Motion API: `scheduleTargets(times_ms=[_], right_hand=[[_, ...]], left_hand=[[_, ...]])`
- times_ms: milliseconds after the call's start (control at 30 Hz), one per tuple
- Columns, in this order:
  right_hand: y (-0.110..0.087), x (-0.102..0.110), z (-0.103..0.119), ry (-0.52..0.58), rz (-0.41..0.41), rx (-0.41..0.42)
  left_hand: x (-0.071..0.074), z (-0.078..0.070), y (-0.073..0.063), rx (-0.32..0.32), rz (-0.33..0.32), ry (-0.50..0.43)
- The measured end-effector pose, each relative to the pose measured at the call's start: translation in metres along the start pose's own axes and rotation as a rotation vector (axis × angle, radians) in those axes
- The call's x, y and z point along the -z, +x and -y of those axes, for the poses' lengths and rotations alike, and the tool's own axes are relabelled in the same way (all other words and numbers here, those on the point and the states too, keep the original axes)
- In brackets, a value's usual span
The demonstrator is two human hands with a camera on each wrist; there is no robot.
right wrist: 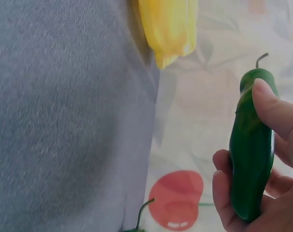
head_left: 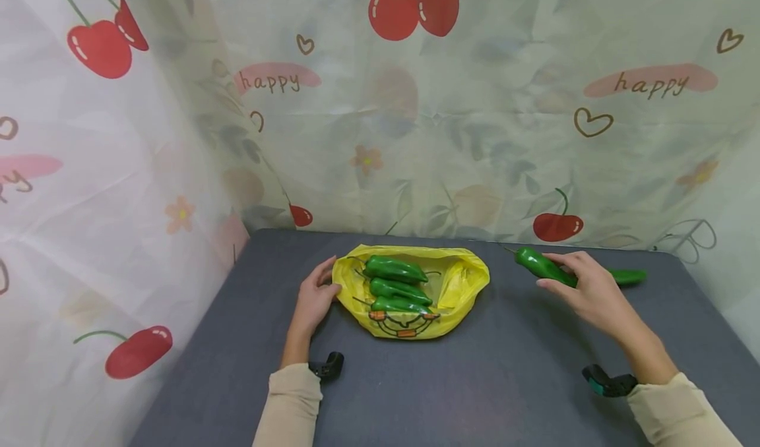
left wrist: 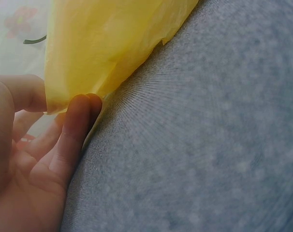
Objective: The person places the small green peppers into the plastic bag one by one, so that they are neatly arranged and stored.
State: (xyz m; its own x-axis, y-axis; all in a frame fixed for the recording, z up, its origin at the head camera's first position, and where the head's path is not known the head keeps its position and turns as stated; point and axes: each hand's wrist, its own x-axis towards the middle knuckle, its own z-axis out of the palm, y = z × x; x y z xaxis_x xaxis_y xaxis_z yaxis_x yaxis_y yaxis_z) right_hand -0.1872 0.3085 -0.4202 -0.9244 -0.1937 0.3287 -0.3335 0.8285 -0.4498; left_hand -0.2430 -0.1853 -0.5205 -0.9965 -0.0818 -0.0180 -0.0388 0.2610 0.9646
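Note:
A yellow plastic bag (head_left: 410, 331) lies with its mouth spread wide at the middle of the table. Several long green peppers (head_left: 398, 269) with thin stems are inside it, one behind another. At the bag's left edge my left hand (head_left: 313, 302) pinches the plastic between thumb and fingers, closer up in the left wrist view. To the right of the bag, my right hand (head_left: 590, 295) grips a green pepper (right wrist: 253, 145), held above the table with its stem toward the bag. Another green pepper (head_left: 629, 277) lies behind that hand, partly hidden by it.
The dark grey table (head_left: 463, 394) meets a printed curtain (head_left: 415, 170) with cherries along its back edge. More of the curtain hangs at the left side. A thin wire frame (head_left: 691, 239) shows at the back right corner. Each wrist wears a small black device (head_left: 328, 366).

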Motion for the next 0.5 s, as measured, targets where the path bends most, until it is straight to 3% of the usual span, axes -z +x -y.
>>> scheduleTargets(times_ms=[500], right_hand=[[0.018,-0.005,0.024,0.012,0.05,0.125]], left_hand=[[0.0,0.001,0.001,-0.001,-0.006,0.007]])
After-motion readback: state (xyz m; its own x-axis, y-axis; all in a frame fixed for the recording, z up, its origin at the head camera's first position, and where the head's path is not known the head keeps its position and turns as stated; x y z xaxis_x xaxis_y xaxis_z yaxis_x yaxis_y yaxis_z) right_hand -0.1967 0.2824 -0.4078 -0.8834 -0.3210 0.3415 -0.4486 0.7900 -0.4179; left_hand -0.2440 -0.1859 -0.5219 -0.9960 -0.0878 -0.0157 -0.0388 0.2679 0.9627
